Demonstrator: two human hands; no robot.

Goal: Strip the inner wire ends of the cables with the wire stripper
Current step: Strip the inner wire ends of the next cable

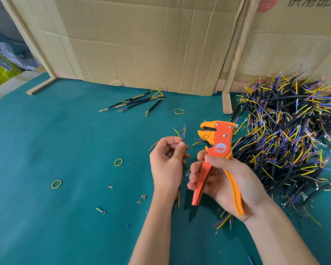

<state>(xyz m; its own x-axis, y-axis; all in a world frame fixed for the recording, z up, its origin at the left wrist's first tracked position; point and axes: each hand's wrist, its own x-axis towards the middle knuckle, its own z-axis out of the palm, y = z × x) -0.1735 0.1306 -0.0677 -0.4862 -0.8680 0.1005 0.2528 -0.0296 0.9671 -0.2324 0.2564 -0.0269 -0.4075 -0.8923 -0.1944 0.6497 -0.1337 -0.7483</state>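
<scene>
Hard to make out: the body of the cable (180, 139) behind the left hand (167, 165), with only thin yellow, blue and red wire ends showing above the fingertips. Underneath, a green table (46, 150), backed by upright cardboard sheets (141, 44). Right of the wire stripper (216, 155), a big pile of cables (287, 134); far left of it, three rubber bands (118, 162). Left fingers pinching the cable just left of the stripper's head. Right hand (224, 178) curled around both orange handles, tool upright, jaws apart.
</scene>
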